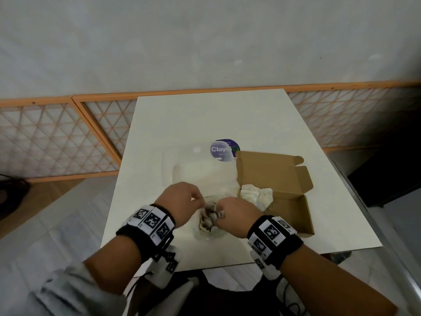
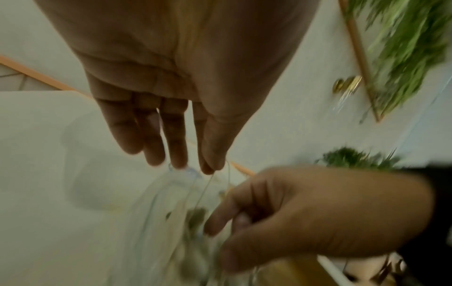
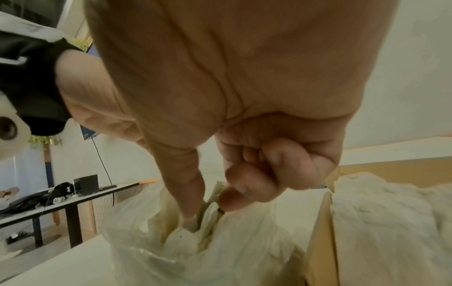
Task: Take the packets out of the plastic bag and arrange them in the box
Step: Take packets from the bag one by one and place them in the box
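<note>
A clear plastic bag [image 1: 205, 233] lies on the white table [image 1: 205, 122] between my hands, with brown and white packets [image 1: 208, 216] bunched inside. My left hand [image 1: 198, 199] pinches the bag's rim between thumb and forefinger [image 2: 210, 170], its other fingers straight. My right hand [image 1: 219, 213] reaches into the bag's mouth [image 3: 220, 251] and pinches a packet between thumb and forefinger [image 3: 208, 211], with its other fingers curled. The open cardboard box [image 1: 293, 208] stands just to the right and holds pale crumpled packets [image 1: 257, 193] at its left end, seen close in the right wrist view [image 3: 391, 222].
A clear plastic container [image 1: 196, 165] sits behind the bag, with a round purple label [image 1: 222, 150] at its far side. The box's lid flap [image 1: 264, 169] stands open toward the back. Its near wall [image 3: 320, 241] is right beside the bag. An orange lattice fence [image 1: 57, 137] borders the table.
</note>
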{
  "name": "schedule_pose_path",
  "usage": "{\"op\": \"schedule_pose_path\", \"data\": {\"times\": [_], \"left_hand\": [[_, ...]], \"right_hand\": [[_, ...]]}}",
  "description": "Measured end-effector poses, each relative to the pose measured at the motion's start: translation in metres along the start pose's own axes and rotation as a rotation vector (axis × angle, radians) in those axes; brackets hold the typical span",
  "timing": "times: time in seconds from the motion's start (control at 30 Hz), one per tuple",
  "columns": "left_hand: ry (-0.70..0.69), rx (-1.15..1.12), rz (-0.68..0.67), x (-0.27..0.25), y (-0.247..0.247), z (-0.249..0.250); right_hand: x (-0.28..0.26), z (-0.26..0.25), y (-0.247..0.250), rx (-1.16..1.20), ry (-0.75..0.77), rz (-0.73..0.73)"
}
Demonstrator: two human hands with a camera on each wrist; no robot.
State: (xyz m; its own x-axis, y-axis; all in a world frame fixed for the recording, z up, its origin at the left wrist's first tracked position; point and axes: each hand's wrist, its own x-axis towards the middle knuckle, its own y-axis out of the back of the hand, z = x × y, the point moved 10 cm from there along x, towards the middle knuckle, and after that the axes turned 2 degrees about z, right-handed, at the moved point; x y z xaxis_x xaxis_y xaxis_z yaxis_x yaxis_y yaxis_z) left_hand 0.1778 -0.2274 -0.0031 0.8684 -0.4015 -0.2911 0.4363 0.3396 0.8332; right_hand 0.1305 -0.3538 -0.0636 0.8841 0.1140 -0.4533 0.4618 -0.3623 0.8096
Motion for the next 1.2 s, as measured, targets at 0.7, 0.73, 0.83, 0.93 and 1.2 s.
{"op": "schedule_pose_path", "data": {"times": [0.7,0.73,0.83,0.93,1.2], "left_hand": [[-0.141,0.233,-0.131,-0.006,-0.038,0.029],[-0.143,0.295,-0.144,-0.004,-0.048,0.028],[-0.154,0.389,-0.163,0.004,-0.069,0.026],[-0.152,0.320,-0.200,0.008,-0.070,0.028],[-0.098,-0.100,-0.062,0.013,-0.010,0.020]], "right_hand": [[-0.022,0.013,0.032,0.126,-0.011,0.088],[-0.022,0.015,0.027,0.123,-0.017,0.075],[-0.024,0.015,0.017,0.127,-0.023,0.047],[-0.024,0.016,0.015,0.135,-0.020,0.044],[-0.019,0.014,0.014,0.116,-0.020,0.040]]}}
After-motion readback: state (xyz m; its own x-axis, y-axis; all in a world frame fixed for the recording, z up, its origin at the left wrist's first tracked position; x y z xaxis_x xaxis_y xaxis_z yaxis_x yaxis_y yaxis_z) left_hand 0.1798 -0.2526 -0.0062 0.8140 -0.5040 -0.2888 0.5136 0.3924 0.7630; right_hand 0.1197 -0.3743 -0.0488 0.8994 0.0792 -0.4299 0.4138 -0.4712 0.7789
